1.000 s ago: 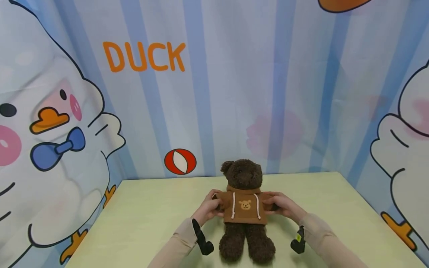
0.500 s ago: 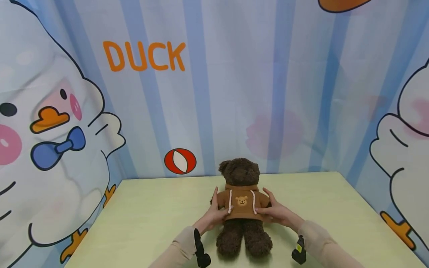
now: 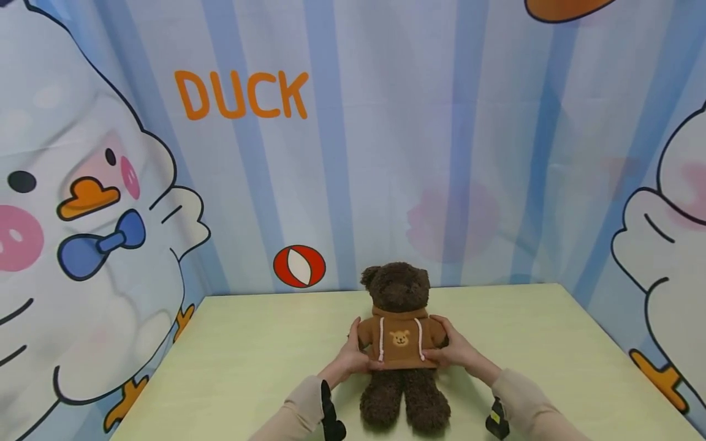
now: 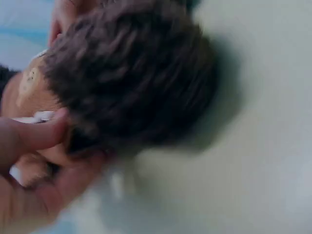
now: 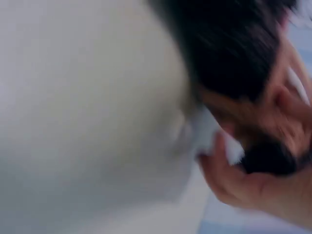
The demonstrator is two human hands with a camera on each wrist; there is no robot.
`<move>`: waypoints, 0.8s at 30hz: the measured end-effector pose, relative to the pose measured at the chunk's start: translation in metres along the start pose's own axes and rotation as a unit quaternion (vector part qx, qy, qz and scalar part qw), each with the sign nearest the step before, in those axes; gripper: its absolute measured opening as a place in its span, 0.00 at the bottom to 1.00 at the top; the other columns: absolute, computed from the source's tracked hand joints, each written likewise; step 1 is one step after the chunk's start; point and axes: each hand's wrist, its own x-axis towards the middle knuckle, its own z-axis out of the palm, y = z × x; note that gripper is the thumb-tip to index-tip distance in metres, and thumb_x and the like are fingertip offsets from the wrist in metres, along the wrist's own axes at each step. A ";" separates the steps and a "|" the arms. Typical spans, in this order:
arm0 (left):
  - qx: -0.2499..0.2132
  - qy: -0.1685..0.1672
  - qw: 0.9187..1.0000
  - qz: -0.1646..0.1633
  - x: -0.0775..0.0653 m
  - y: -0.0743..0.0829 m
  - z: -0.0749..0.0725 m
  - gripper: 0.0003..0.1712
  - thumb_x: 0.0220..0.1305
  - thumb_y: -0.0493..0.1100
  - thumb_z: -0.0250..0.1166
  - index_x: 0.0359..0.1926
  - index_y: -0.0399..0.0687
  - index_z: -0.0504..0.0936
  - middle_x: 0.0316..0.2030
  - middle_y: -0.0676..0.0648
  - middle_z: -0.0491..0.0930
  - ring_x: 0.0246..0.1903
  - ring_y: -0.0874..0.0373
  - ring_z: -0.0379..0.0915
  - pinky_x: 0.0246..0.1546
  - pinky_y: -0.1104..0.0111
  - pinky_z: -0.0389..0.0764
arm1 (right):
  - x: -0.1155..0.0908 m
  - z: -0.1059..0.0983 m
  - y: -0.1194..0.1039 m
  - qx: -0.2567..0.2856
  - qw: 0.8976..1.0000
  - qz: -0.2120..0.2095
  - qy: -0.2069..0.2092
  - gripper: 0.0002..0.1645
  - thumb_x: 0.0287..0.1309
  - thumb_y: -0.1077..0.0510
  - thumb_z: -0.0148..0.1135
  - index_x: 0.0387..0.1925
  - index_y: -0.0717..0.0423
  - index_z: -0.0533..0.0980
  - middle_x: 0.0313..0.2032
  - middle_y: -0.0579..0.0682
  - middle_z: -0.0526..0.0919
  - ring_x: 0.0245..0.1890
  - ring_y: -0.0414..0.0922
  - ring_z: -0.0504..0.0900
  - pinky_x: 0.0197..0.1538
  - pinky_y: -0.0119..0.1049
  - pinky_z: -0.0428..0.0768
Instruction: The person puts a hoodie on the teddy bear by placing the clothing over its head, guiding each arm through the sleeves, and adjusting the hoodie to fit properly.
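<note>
A dark brown teddy bear (image 3: 405, 398) in a brown hoodie (image 3: 401, 321) faces up on the table. The hoodie has two white drawstrings and a small bear-face patch (image 3: 399, 339). At the bear's left side in the head view, my left hand (image 3: 352, 357) grips the lower hoodie, thumb in front, one finger up along the arm. My right hand (image 3: 458, 350) holds the opposite side the same way, thumb by the drawstring end. In the left wrist view, thumb and fingers pinch the hem beside a blurred furry leg (image 4: 131, 78). The right wrist view is blurred too.
The pale yellow table (image 3: 265, 343) reaches back to a striped blue curtain (image 3: 380, 153) printed with DUCK and cartoon ducks. Black straps with small devices (image 3: 497, 419) circle both wrists, over beige sleeves (image 3: 300, 407).
Both hands have come down from the bear's sleeved arms to the lower sides of its hoodie. The bear shifted slightly up and left in the head view, then back again.
</note>
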 end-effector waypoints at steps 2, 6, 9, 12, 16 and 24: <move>0.119 0.029 0.992 0.035 0.000 0.006 -0.003 0.66 0.38 0.31 0.72 0.69 0.56 0.36 0.63 0.23 0.43 0.41 0.34 0.69 0.25 0.60 0.73 | 0.006 -0.011 -0.004 -0.008 0.999 -0.030 -0.014 0.39 0.52 0.59 0.60 0.64 0.57 0.56 0.58 0.68 0.60 0.51 0.60 0.69 0.40 0.47 0.75; 0.278 0.036 0.954 0.105 0.007 0.019 -0.012 0.66 0.31 0.41 0.77 0.69 0.57 0.45 0.64 0.29 0.40 0.58 0.29 0.49 0.40 0.46 0.71 | 0.019 -0.024 -0.010 -0.078 0.987 -0.140 0.005 0.23 0.60 0.63 0.49 0.58 0.58 0.66 0.56 0.66 0.67 0.54 0.61 0.69 0.48 0.48 0.74; 0.286 -0.022 0.947 0.145 0.018 0.027 -0.020 0.56 0.39 0.40 0.74 0.67 0.49 0.51 0.64 0.33 0.49 0.62 0.35 0.48 0.50 0.46 0.66 | 0.027 -0.027 -0.011 -0.165 0.964 -0.205 0.031 0.19 0.60 0.66 0.49 0.53 0.56 0.70 0.46 0.63 0.77 0.38 0.52 0.81 0.36 0.36 0.78; 0.243 -0.070 0.956 0.147 0.028 0.029 -0.029 0.39 0.54 0.36 0.62 0.66 0.45 0.55 0.58 0.34 0.63 0.52 0.42 0.67 0.44 0.55 0.72 | 0.035 -0.027 -0.010 -0.240 0.940 -0.237 0.051 0.19 0.55 0.67 0.55 0.49 0.52 0.72 0.38 0.58 0.81 0.22 0.39 0.79 0.26 0.28 0.74; 0.235 -0.059 0.959 0.146 0.034 0.023 -0.034 0.25 0.62 0.32 0.47 0.61 0.45 0.63 0.45 0.34 0.74 0.24 0.56 0.70 0.22 0.69 0.67 | 0.044 -0.027 -0.005 -0.294 0.921 -0.252 0.041 0.19 0.50 0.66 0.60 0.46 0.49 0.74 0.32 0.51 0.82 0.17 0.31 0.73 0.23 0.26 0.71; 0.347 -0.032 0.910 0.226 0.039 0.003 -0.028 0.14 0.57 0.30 0.57 0.45 0.41 0.77 0.34 0.42 0.77 0.30 0.54 0.71 0.25 0.72 0.70 | 0.054 -0.023 0.007 -0.328 0.904 -0.269 -0.048 0.14 0.46 0.70 0.60 0.30 0.47 0.75 0.27 0.45 0.76 0.27 0.41 0.73 0.27 0.28 0.70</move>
